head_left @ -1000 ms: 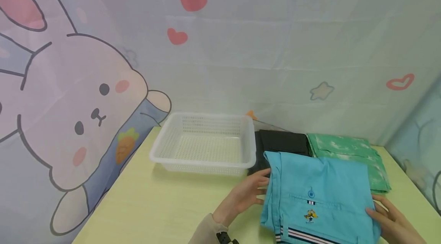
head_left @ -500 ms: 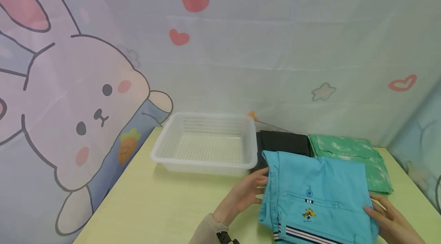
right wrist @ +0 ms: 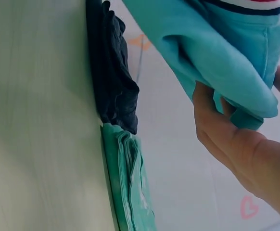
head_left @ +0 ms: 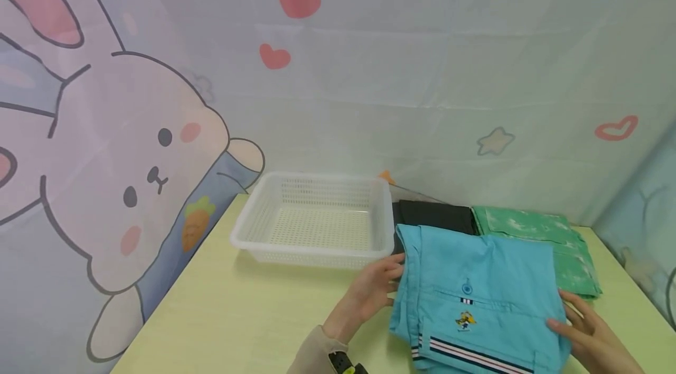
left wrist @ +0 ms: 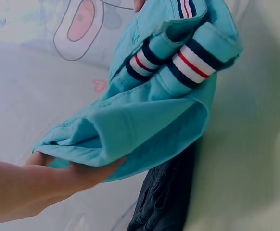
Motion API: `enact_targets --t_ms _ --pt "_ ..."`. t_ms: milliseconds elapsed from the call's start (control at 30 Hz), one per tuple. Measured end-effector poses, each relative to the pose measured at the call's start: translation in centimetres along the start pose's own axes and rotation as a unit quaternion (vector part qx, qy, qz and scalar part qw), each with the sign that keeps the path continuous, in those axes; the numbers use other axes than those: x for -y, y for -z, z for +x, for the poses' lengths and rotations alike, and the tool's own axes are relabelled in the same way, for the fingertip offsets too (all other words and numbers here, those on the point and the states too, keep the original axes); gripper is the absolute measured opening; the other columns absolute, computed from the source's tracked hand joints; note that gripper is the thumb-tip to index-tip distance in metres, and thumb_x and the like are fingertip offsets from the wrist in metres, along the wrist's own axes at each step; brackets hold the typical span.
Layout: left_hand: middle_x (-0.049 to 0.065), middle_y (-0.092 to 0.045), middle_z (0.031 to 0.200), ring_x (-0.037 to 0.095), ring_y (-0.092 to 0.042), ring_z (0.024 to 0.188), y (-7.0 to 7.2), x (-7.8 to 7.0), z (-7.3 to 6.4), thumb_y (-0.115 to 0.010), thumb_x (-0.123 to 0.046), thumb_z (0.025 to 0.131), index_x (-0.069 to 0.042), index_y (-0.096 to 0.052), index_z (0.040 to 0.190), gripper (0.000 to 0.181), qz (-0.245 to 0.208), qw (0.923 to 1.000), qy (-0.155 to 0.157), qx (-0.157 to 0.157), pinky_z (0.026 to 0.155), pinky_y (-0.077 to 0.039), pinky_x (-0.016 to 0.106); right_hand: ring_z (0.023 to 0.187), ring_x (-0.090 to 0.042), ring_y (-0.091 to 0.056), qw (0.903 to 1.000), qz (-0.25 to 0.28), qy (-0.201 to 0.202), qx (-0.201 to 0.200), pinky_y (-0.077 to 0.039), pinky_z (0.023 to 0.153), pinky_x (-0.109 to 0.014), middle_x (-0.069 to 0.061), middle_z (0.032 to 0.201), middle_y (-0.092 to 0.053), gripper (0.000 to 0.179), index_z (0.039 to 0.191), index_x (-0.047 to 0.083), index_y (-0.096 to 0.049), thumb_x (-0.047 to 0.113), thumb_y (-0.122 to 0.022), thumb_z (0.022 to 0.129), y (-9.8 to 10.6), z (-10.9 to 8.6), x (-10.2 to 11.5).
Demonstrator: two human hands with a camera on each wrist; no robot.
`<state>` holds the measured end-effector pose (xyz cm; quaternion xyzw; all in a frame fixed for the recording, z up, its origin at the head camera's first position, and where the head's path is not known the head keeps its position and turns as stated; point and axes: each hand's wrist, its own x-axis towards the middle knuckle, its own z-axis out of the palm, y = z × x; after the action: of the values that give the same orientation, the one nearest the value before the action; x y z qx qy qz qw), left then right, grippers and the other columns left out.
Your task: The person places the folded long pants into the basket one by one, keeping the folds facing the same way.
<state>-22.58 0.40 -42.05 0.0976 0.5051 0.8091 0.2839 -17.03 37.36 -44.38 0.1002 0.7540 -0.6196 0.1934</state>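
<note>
A folded pair of light-blue trousers (head_left: 480,297), with striped trim, a button and a small embroidered figure, is held up off the table between both hands. At its left edge my left hand (head_left: 364,292) holds the folded cloth, some fingertips hidden by it. Fingers (left wrist: 96,174) lie under and against the fold in the left wrist view, the thumb apart at the view's edge. On the other side my right hand (head_left: 594,330) grips the trousers, thumb in front and fingers behind. The right wrist view shows those fingers (right wrist: 205,101) under the lower edge of the cloth.
A white plastic basket (head_left: 311,253) with nothing in it stands at the back of the table (head_left: 237,309). Right of it lie a folded black garment (head_left: 435,215) and a folded green patterned garment (head_left: 575,256), both partly behind the trousers. A printed cloth backdrop (head_left: 369,98) hangs behind.
Both hands have shifted slightly left with the trousers, which sit a little higher in the head view. The basket and the other folded garments have stayed put.
</note>
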Motion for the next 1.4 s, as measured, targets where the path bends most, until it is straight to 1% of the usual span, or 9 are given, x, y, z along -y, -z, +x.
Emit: enact_targets --t_ms 67,200,367,533,767,1000,1200,1300,1400 --pt "0.02 -0.02 0.146 0.041 -0.023 0.127 0.1 0.0 -0.1 -0.04 -0.026 0.089 -0.003 -0.02 0.141 0.06 -0.006 0.9999 -0.012 0.004 0.099 -0.017 0.063 0.13 -0.049 0.01 1.0 0.0 0.002 0.005 -0.032 0.097 -0.054 -0.021 0.139 0.033 0.088 0.135 0.014 0.03 0.029 -0.046 0.093 -0.1 0.0 0.1" --pt "0.019 -0.022 0.146 0.038 -0.029 0.125 0.4 0.0 -0.2 -0.039 -0.025 0.09 -0.003 -0.022 0.141 0.058 -0.014 0.9993 -0.034 0.007 0.1 -0.023 0.058 0.128 -0.048 0.018 0.9999 -0.002 0.008 0.015 -0.027 0.099 -0.059 -0.016 0.137 0.038 0.087 0.135 0.016 0.03 0.027 -0.045 0.093 -0.4 -0.1 0.4" --pt "0.017 -0.024 0.146 0.035 -0.033 0.122 0.6 -0.3 -0.3 -0.039 -0.025 0.09 -0.006 -0.026 0.14 0.055 -0.013 0.9991 -0.039 0.01 0.096 -0.029 0.054 0.125 -0.046 0.026 0.9995 0.001 0.016 0.026 -0.021 0.1 -0.061 -0.012 0.135 0.042 0.084 0.135 0.017 0.03 0.024 -0.042 0.095 -0.7 -0.1 0.7" --pt "0.017 -0.025 0.146 0.035 -0.033 0.121 0.6 -0.8 -0.5 -0.039 -0.026 0.09 -0.007 -0.027 0.14 0.055 -0.014 0.9991 -0.038 0.013 0.094 -0.032 0.05 0.124 -0.045 0.028 0.9993 0.007 0.02 0.031 -0.023 0.101 -0.059 -0.012 0.134 0.044 0.083 0.135 0.021 0.03 0.022 -0.042 0.095 -0.9 -0.1 0.7" --pt "0.019 -0.024 0.145 0.037 -0.031 0.12 1.0 -1.4 -0.9 -0.036 -0.025 0.09 -0.007 -0.026 0.14 0.055 -0.017 0.9986 -0.046 0.017 0.091 -0.032 0.05 0.124 -0.043 0.031 0.9992 0.005 0.017 0.035 -0.013 0.103 -0.062 -0.014 0.135 0.042 0.08 0.136 0.022 0.029 0.026 -0.04 0.095 -1.4 -0.4 1.4" --pt "0.019 -0.023 0.144 0.035 -0.03 0.118 1.6 -1.8 -0.9 -0.037 -0.025 0.09 -0.008 -0.026 0.14 0.055 -0.033 0.9985 -0.04 0.017 0.089 -0.033 0.047 0.123 -0.043 0.032 0.9976 0.023 0.048 0.044 -0.009 0.1 -0.065 -0.013 0.136 0.041 0.076 0.138 0.027 0.025 0.023 -0.038 0.096 -1.7 -0.3 1.3" --pt "0.018 -0.024 0.144 0.036 -0.034 0.116 1.9 -2.4 -1.3 -0.035 -0.025 0.091 -0.007 -0.026 0.14 0.054 -0.029 0.9984 -0.046 0.014 0.087 -0.036 0.044 0.124 -0.043 0.03 0.9958 0.036 0.063 0.056 -0.006 0.099 -0.067 -0.014 0.138 0.039 0.073 0.139 0.029 0.021 0.02 -0.038 0.096 -2.2 0.0 1.4" --pt "0.019 -0.023 0.145 0.036 -0.035 0.114 2.1 -2.8 -1.5 -0.034 -0.025 0.092 -0.005 -0.024 0.14 0.053 -0.029 0.9981 -0.051 0.017 0.085 -0.038 0.042 0.125 -0.044 0.028 0.995 0.035 0.072 0.06 -0.008 0.098 -0.067 -0.015 0.139 0.037 0.073 0.14 0.031 0.019 0.019 -0.038 0.096 -2.6 0.2 1.6" --pt "0.018 -0.021 0.146 0.035 -0.037 0.112 2.4 -3.1 -1.6 -0.032 -0.024 0.093 -0.005 -0.022 0.141 0.053 -0.033 0.9975 -0.055 0.03 0.084 -0.04 0.04 0.126 -0.045 0.026 0.9937 0.034 0.089 0.06 -0.011 0.097 -0.068 -0.017 0.14 0.036 0.072 0.14 0.032 0.016 0.017 -0.038 0.096 -3.0 0.3 1.6"
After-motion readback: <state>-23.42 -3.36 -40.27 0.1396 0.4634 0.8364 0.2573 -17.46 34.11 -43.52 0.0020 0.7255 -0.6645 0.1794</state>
